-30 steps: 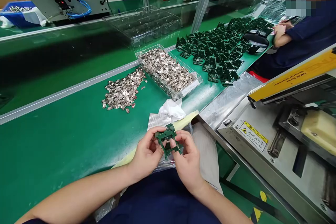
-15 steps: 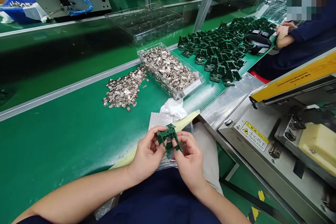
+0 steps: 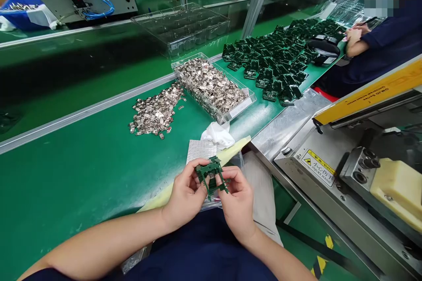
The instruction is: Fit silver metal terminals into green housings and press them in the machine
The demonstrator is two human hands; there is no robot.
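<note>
A green circuit board [image 3: 211, 168] with a notched, open-sided outline is held between both hands, low in the middle of the view. My left hand [image 3: 185, 195] pinches its left side between thumb and fingers. On the opposite side my right hand [image 3: 236, 199] grips it, the thumb lying over its inner part. Whether a small part sits under the thumbs is hidden. Just beyond the hands lies a silver gridded sheet [image 3: 199, 151], beside a crumpled white cloth [image 3: 218, 135] and a yellow strip [image 3: 235, 150].
A clear tray [image 3: 211, 88] full of small metal parts stands ahead, a loose pile of them [image 3: 153, 112] to its left. Many green boards [image 3: 273, 59] are heaped farther right. A machine with a warning label [image 3: 319, 167] stands close on my right. A co-worker [image 3: 392, 39] sits beyond.
Both hands keep their hold on the board, which has tilted slightly. Across the bench, a co-worker's hand has come down near a red object on the table.
</note>
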